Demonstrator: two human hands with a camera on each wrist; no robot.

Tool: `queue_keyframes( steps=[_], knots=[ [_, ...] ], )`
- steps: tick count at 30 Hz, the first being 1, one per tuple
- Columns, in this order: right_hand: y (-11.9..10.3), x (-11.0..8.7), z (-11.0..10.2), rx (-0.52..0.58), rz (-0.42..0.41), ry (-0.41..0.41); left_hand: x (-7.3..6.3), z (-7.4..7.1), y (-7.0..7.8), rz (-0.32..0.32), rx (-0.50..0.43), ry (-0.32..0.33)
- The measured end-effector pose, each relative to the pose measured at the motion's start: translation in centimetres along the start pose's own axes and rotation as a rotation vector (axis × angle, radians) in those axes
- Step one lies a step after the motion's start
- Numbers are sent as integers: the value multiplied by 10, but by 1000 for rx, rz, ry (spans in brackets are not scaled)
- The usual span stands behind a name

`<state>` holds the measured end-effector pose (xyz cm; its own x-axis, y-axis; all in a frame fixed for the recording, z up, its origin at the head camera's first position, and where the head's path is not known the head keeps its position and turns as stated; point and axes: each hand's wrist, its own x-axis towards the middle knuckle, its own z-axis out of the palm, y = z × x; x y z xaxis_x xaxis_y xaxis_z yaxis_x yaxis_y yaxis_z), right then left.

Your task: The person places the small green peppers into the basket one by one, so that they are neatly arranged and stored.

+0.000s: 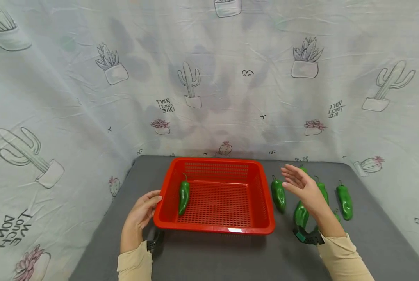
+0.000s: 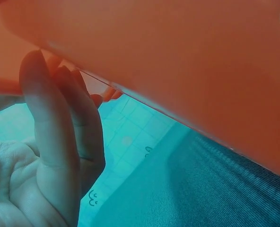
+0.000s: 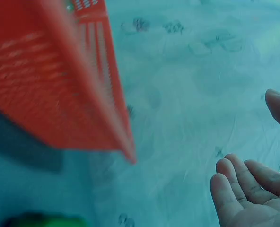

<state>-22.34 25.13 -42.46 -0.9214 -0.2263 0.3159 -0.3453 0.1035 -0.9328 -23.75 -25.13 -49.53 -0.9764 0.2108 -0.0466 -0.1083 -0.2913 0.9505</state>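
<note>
A red plastic basket (image 1: 214,227) with slotted walls and floor stands on the grey table. One green chili pepper (image 1: 184,197) lies inside it, along the left wall. At the basket's left rim, my left hand (image 1: 144,207) holds on with thumb and fingers; in the left wrist view its fingers (image 2: 50,113) meet the red plastic. Off the right side of the basket, my right hand (image 1: 302,187) hovers over the peppers, holding nothing. Its fingers (image 3: 239,184) are extended and the thumb is spread apart. Closest to that hand is a green pepper (image 1: 279,194) beside the basket.
Several more green peppers lie on the table's right side, among them one at the far right (image 1: 344,201) and one under the right forearm (image 1: 301,215), partly hidden. A white cloth (image 1: 223,89) printed with cacti hangs behind the grey table (image 1: 209,257) and along its sides.
</note>
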Motion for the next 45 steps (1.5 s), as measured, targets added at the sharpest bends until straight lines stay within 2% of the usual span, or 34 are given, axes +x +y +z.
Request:
queue_keyframes(
  steps=[7,13,19,23,26,30,45],
  knots=[
    [19,-49,-19,-2,26,107,2,1,-4,6,-26,-13],
    [32,-85,-36,-53,70,245,3,-1,-2,2,-13,-18],
    [38,-104,-49,-299,186,398,7,0,3,-3,-29,15],
    [41,-114,-53,-407,312,458,7,0,3,-22,-30,30],
    [45,-122,-52,-503,451,466,5,0,3,-29,-39,24],
    [50,-128,-49,-533,586,437,5,-1,2,-24,-52,1],
    [68,-121,-45,-486,711,326,5,-1,1,-22,-63,1]
  ],
)
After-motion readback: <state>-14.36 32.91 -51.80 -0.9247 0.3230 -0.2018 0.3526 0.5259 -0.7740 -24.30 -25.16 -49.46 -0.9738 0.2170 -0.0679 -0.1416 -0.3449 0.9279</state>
